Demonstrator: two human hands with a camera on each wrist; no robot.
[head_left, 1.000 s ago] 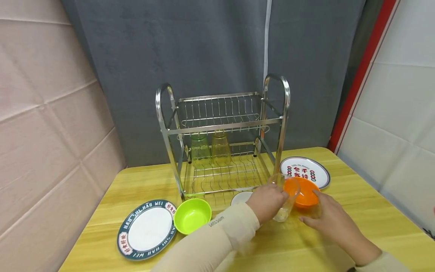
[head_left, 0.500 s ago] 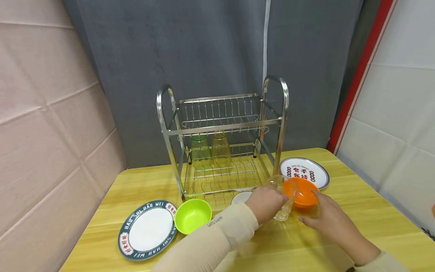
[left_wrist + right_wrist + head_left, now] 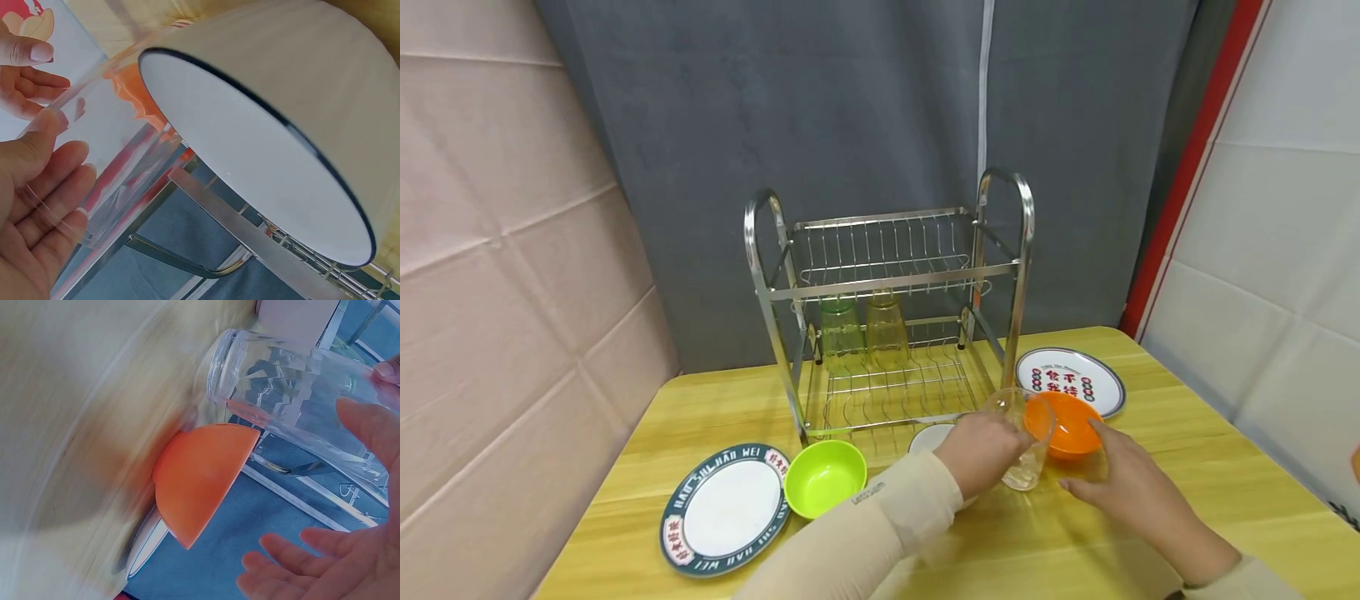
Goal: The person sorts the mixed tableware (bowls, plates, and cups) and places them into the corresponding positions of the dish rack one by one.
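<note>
A clear glass [image 3: 1028, 446] stands on the yellow table [image 3: 1075, 542], and my left hand [image 3: 1000, 450] grips its side with fingers and thumb curled round it. In the left wrist view the clear glass [image 3: 106, 175] lies against my left hand [image 3: 44, 187]. My right hand [image 3: 1086, 471] hovers open just right of the glass, holding nothing, its thumb near an orange bowl [image 3: 1069, 427]. The right wrist view shows the clear glass [image 3: 294, 394], the orange bowl [image 3: 200, 475] and my spread right fingers [image 3: 312, 556].
A steel two-tier rack [image 3: 887, 275] stands behind, with a green cup [image 3: 841, 333] and a yellow cup [image 3: 887, 329] upside down on its lower tier. A small white bowl [image 3: 931, 435], a green bowl [image 3: 826, 477] and two plates [image 3: 724, 508] [image 3: 1071, 379] lie on the table.
Hardly anything: my left hand and the glass have edged slightly to the left. The right hand stays beside the orange bowl.
</note>
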